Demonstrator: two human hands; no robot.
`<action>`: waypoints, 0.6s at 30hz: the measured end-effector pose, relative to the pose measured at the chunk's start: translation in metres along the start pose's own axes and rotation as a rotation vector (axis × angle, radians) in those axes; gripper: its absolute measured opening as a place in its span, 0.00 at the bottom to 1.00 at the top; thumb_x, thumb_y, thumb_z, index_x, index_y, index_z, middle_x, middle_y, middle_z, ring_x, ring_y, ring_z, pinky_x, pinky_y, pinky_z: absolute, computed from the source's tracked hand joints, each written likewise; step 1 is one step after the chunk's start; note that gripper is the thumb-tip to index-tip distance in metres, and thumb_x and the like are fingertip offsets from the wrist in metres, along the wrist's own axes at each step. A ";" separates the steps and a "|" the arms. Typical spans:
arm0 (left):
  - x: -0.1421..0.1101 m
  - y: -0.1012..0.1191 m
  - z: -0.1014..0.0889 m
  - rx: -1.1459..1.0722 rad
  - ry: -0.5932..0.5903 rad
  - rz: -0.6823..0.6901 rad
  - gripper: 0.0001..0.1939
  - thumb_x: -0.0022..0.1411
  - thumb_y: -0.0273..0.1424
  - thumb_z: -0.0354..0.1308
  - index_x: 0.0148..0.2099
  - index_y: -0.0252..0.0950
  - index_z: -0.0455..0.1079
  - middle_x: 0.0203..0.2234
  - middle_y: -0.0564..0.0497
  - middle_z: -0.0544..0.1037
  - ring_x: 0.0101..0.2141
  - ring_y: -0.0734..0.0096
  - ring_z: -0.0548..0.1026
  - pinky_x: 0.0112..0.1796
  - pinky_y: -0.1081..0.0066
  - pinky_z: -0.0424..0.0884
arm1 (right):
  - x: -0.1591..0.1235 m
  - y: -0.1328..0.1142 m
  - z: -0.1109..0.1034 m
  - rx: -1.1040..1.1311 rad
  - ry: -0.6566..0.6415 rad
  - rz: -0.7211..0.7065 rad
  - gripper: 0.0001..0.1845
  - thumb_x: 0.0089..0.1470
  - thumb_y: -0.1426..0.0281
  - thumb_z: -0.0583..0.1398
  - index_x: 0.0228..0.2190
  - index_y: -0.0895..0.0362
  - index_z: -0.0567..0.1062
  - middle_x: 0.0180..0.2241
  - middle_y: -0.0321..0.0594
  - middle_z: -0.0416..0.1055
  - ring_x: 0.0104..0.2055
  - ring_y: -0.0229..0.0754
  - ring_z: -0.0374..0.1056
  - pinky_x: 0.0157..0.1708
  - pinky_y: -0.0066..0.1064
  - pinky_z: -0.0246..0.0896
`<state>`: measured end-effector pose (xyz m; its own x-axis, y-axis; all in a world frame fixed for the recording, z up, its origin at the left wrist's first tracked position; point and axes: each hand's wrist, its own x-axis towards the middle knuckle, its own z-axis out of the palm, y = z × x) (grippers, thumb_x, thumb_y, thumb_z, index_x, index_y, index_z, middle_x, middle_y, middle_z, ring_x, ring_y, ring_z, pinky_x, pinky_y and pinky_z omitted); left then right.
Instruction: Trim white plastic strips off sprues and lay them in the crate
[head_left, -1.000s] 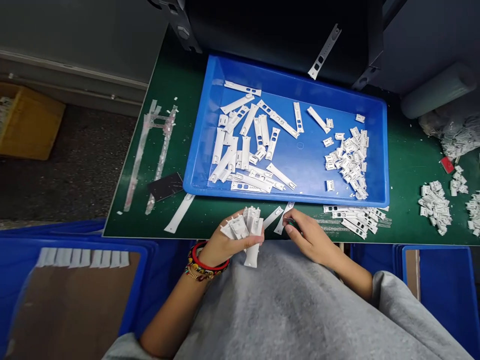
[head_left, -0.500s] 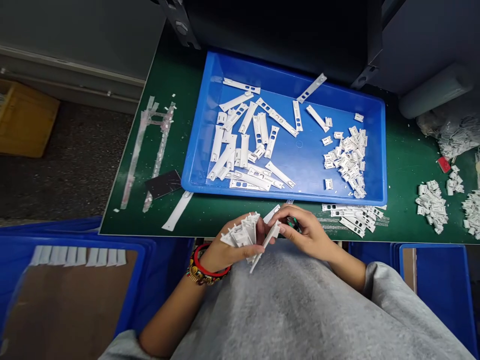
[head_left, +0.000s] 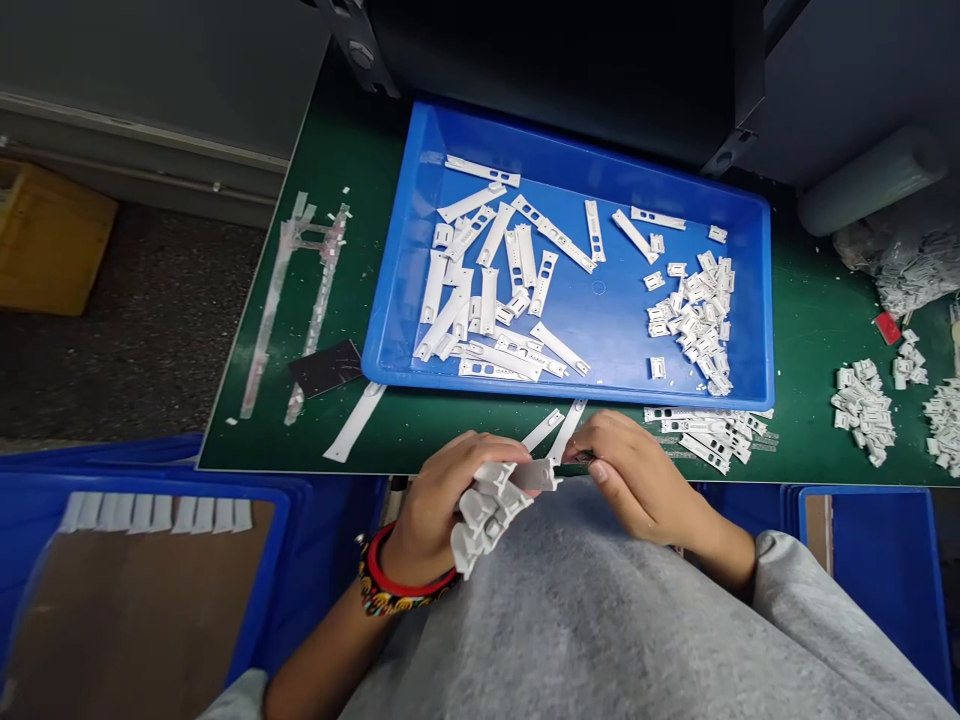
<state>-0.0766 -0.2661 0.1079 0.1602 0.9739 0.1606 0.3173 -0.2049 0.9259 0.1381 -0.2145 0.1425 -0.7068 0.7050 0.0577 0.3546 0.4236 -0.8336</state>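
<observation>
A bundle of white plastic strips (head_left: 491,515) is gripped in my left hand (head_left: 439,500), their moulded ends facing up toward me. One strip (head_left: 540,474) sticks out of the bundle toward my right hand (head_left: 637,475). My right hand is closed beside it, fingers curled around something small and dark, mostly hidden, that I cannot make out. Just beyond my hands, two loose white strips lie at the table's front edge. The blue tray (head_left: 487,388) behind them holds scattered white strips on its left and a heap of small white clips (head_left: 694,320) on its right.
More strips (head_left: 705,435) lie on the green table (head_left: 810,300) right of my hands, with piles of small white parts (head_left: 864,412) farther right. A dark plate (head_left: 326,368) and taped strips are at left. Below left, a blue bin (head_left: 277,560) holds cardboard and a row of white pieces.
A strip seen above the tray's back edge now lies flat in the tray, at the upper right. My left hand has turned the bundle, and my right hand has drawn slightly away.
</observation>
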 end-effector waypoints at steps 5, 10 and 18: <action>0.002 0.004 -0.004 0.105 -0.002 0.093 0.08 0.61 0.29 0.63 0.43 0.39 0.69 0.34 0.53 0.81 0.29 0.69 0.76 0.33 0.68 0.70 | -0.002 -0.003 -0.004 -0.092 -0.101 -0.029 0.18 0.69 0.64 0.43 0.42 0.57 0.69 0.37 0.44 0.70 0.38 0.45 0.63 0.39 0.38 0.59; -0.005 -0.005 -0.005 0.140 -0.031 0.116 0.10 0.62 0.28 0.61 0.46 0.39 0.68 0.37 0.50 0.81 0.33 0.66 0.77 0.34 0.65 0.70 | 0.000 -0.004 -0.008 -0.108 -0.147 -0.027 0.16 0.68 0.66 0.45 0.44 0.57 0.70 0.38 0.44 0.70 0.40 0.45 0.64 0.41 0.38 0.59; -0.010 -0.009 -0.003 0.112 -0.035 0.114 0.11 0.60 0.27 0.62 0.46 0.40 0.69 0.37 0.50 0.81 0.34 0.66 0.78 0.34 0.64 0.70 | 0.002 -0.005 -0.010 -0.064 -0.193 -0.006 0.13 0.68 0.67 0.49 0.44 0.56 0.70 0.39 0.43 0.71 0.42 0.44 0.64 0.43 0.36 0.60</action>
<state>-0.0834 -0.2737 0.0990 0.2328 0.9402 0.2485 0.3972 -0.3252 0.8582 0.1411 -0.2098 0.1518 -0.8110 0.5829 -0.0492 0.3840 0.4672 -0.7964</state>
